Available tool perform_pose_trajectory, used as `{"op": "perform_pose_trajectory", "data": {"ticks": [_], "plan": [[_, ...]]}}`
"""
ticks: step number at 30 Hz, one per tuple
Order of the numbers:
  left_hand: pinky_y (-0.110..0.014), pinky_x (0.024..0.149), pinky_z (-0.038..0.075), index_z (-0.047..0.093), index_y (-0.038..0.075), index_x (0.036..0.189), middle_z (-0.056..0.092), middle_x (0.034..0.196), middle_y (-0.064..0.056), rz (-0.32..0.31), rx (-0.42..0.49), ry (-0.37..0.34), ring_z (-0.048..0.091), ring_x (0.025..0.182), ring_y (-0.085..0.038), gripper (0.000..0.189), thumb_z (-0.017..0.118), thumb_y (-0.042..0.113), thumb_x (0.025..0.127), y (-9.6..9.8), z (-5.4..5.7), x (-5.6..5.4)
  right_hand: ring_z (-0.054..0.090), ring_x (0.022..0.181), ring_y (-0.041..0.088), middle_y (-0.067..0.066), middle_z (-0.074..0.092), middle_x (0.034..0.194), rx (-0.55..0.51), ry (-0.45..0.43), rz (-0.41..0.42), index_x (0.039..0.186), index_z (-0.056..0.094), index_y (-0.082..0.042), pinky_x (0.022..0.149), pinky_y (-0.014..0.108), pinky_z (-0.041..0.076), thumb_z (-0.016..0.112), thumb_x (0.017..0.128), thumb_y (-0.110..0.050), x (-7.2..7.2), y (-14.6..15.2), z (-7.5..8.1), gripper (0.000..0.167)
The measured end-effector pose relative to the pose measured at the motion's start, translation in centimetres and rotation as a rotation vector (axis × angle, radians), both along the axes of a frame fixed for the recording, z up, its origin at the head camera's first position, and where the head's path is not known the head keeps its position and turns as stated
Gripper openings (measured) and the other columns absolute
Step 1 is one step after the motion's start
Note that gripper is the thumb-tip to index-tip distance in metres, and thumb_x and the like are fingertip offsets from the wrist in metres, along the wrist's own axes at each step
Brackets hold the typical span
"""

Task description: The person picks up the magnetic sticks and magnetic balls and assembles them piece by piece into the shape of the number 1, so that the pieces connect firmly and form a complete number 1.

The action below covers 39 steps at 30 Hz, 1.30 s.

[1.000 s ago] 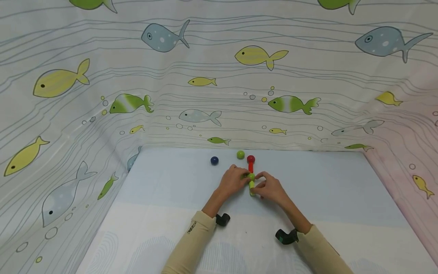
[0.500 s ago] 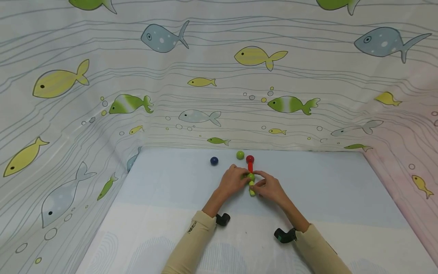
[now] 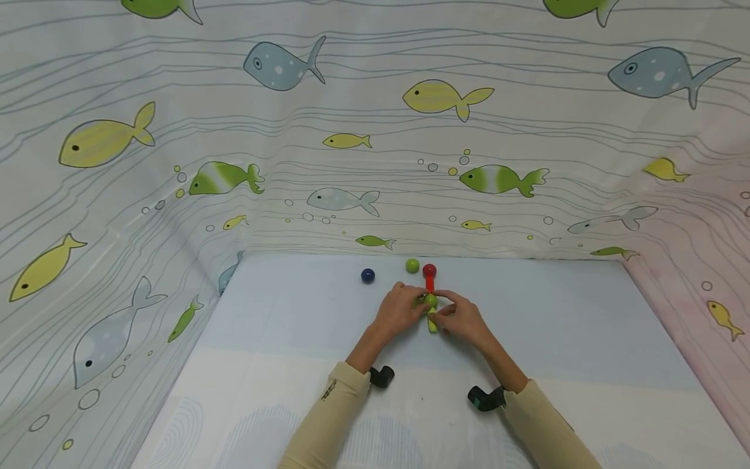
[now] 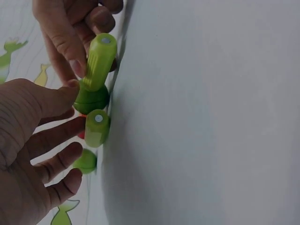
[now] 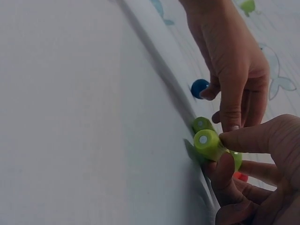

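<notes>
In the head view, a red ball (image 3: 430,270), a red stick (image 3: 430,284), a green ball (image 3: 431,301) and a lime green stick (image 3: 433,326) form a line on the table. My right hand (image 3: 463,320) pinches the lime stick between thumb and fingers close to the green ball; the right wrist view shows its pale round end. A second, shorter-looking green stick (image 4: 97,131) points out beside the green ball, between the thumb and index finger of my left hand (image 3: 401,309). The left fingers partly hide this stick from above.
A loose lime green ball (image 3: 413,266) sits just left of the red ball, and a dark blue ball (image 3: 368,275) lies farther left. Behind the table (image 3: 556,326) rises a fish-patterned cloth wall (image 3: 375,221). Black wrist cameras (image 3: 486,398) stick out from both forearms.
My right thumb and fingers have slid up the lime stick towards the green ball. The line of pieces has shifted very slightly away from me. My left hand stays nearly still.
</notes>
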<state>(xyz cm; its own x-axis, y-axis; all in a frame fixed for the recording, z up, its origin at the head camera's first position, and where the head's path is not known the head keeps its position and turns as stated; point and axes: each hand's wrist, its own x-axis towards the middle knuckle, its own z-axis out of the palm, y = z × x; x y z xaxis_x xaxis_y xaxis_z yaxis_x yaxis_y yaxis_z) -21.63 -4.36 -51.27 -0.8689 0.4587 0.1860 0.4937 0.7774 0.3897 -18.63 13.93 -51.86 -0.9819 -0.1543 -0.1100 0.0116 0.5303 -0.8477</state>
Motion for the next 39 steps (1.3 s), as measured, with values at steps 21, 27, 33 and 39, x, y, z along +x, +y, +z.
{"op": "perform_pose_trajectory", "data": {"ticks": [21,27,33,39], "plan": [[-0.030,0.076,0.048,0.070,0.014,0.117,0.067,0.111,-0.002,0.110,0.020,0.068,0.056,0.095,-0.019,0.038,0.075,0.037,0.088,-1.0,-0.8,0.2,0.064,0.062,0.018,0.008,0.072,0.090,0.004,-0.024,-0.007,0.139,0.054,-0.013,0.061,0.032,0.048,0.075,0.087,-0.023,-2.1,0.4,-0.1,0.056],[-0.029,0.076,0.048,0.070,0.014,0.117,0.067,0.110,-0.002,0.109,0.017,0.023,0.055,0.095,-0.018,0.037,0.074,0.038,0.089,-1.3,-0.7,0.1,0.065,0.064,0.017,0.009,0.072,0.092,0.008,-0.023,-0.001,0.139,0.054,-0.012,0.061,0.032,0.049,0.075,0.088,-0.024,-2.5,0.5,-0.3,0.057],[-0.031,0.082,0.049,0.070,0.014,0.118,0.067,0.112,-0.002,0.138,0.029,0.002,0.056,0.100,-0.019,0.036,0.073,0.037,0.090,-2.0,-0.1,-0.3,0.064,0.064,0.017,0.010,0.073,0.092,0.008,-0.016,0.006,0.139,0.053,-0.011,0.061,0.032,0.049,0.075,0.088,-0.023,-2.7,0.5,-0.3,0.057],[-0.033,0.089,0.048,0.070,0.012,0.117,0.067,0.113,-0.002,0.178,0.077,0.007,0.056,0.106,-0.020,0.036,0.075,0.034,0.089,-3.2,0.7,-1.0,0.064,0.065,0.017,0.008,0.072,0.093,0.022,-0.037,-0.012,0.140,0.053,-0.014,0.062,0.032,0.050,0.075,0.088,-0.025,-2.7,0.3,-0.1,0.057]]}}
